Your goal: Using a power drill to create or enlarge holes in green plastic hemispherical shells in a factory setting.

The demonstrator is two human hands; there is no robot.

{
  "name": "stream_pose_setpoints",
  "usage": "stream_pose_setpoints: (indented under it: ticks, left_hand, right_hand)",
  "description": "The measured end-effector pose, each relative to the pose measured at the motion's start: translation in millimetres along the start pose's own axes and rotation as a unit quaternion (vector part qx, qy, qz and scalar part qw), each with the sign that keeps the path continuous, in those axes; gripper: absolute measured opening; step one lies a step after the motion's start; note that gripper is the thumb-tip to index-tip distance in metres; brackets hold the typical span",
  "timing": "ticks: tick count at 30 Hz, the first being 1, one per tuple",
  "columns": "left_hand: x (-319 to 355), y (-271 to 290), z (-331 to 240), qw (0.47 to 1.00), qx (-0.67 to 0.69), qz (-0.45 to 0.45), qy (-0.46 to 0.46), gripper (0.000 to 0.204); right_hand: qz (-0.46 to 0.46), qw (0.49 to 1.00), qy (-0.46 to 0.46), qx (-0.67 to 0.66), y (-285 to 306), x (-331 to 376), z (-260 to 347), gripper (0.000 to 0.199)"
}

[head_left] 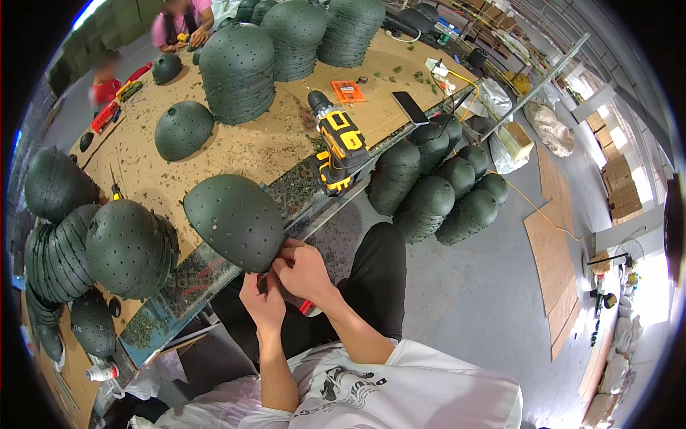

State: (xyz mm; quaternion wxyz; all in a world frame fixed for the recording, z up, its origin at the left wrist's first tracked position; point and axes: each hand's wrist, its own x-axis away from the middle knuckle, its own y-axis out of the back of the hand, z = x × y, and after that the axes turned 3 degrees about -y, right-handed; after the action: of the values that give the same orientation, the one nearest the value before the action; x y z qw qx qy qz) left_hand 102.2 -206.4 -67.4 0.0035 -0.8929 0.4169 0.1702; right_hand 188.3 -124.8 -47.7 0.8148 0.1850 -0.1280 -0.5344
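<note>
A dark green plastic dome [234, 218] dotted with small holes leans over the table's near edge, its open side hidden from me. At its near rim my left hand [263, 304] pinches the edge from below. My right hand [303, 270] is closed on the same rim just to the right, its fingertips close to the left ones. Anything small between the fingers is hidden. Under my right wrist a bit of a red object [307, 307] shows near my lap. A yellow and black cordless drill [341, 139] stands on the table to the right of the dome.
Another dome [184, 131] lies beyond. Dome stacks [237, 71] stand at the back, with more stacks [128, 247] at left and others [425, 204] on the floor at right. A phone [409, 107] rests at the table's edge. A co-worker [184, 25] sits across.
</note>
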Motion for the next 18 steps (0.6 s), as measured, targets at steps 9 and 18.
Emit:
stream_pose_setpoints:
  ticks: [9,18]
  left_hand:
    - [-12.1,3.2,3.9,0.986,0.098,-0.123,0.06,0.024]
    - [-8.7,6.2,3.2,0.96,0.252,-0.119,0.037,0.033]
  right_hand:
    - [0.006,0.985,0.08,-0.151,10.5,-1.3,7.2,0.015]
    - [0.024,0.971,0.138,-0.195,-3.9,5.0,14.3,0.024]
